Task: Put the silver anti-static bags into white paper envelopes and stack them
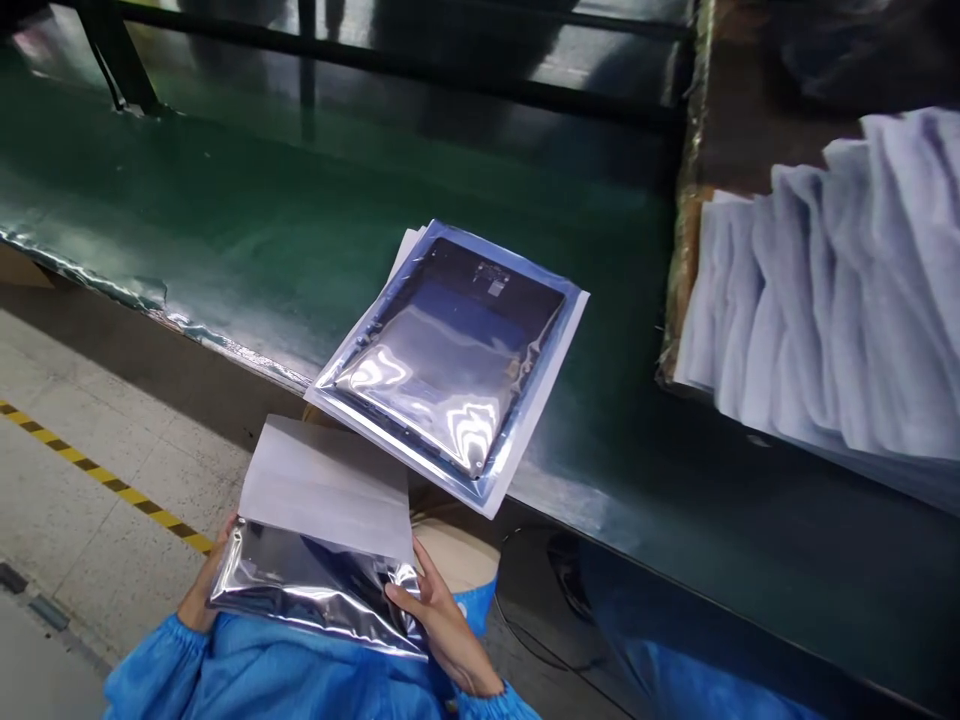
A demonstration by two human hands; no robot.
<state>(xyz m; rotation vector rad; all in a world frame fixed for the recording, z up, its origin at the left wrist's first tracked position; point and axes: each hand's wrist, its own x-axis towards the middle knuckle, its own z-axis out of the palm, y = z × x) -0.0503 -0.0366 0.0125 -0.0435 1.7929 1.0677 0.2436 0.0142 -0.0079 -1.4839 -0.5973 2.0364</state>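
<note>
Low in the view, close to my blue-sleeved body, I hold a shiny silver bag (315,590) with a white sleeve or sheet (330,480) covering its upper part. Whether the bag goes inside the white piece or lies under it, I cannot tell. My left hand (206,585) grips the left edge, its fingers mostly hidden behind. On the right side my right hand (439,610) pinches the bag, thumb on top. Just beyond, a flat dark device in a clear shiny bag (457,350) lies on white sheets at the bench edge, overhanging it slightly.
A green-topped bench (247,220) runs across the view, with a dark rail (420,65) behind. At right, a box (686,250) stands beside a row of white soft sleeves (817,310). Yellow-black tape (105,478) marks the floor at left.
</note>
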